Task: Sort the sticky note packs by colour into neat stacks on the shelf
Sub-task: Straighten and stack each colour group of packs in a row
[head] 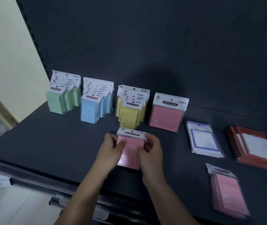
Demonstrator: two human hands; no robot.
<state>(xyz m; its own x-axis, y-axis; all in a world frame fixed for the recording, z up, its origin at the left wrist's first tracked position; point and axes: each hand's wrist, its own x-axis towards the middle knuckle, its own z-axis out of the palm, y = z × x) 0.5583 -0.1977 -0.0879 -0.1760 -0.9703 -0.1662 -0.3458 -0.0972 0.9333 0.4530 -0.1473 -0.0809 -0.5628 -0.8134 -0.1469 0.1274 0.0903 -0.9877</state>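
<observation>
Display shelving in a stationery shop.
A dark shelf (48,143) with a flat back panel (145,38), a slotted upright (33,38) at its left and a clear plastic strip (59,202) below its front edge carries wrapped sticky note packs (166,116) with printed header cards and hang holes.

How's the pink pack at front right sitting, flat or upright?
Flat: the front-right pink pack lies broad face up on the shelf, with its header card towards the back.
</observation>
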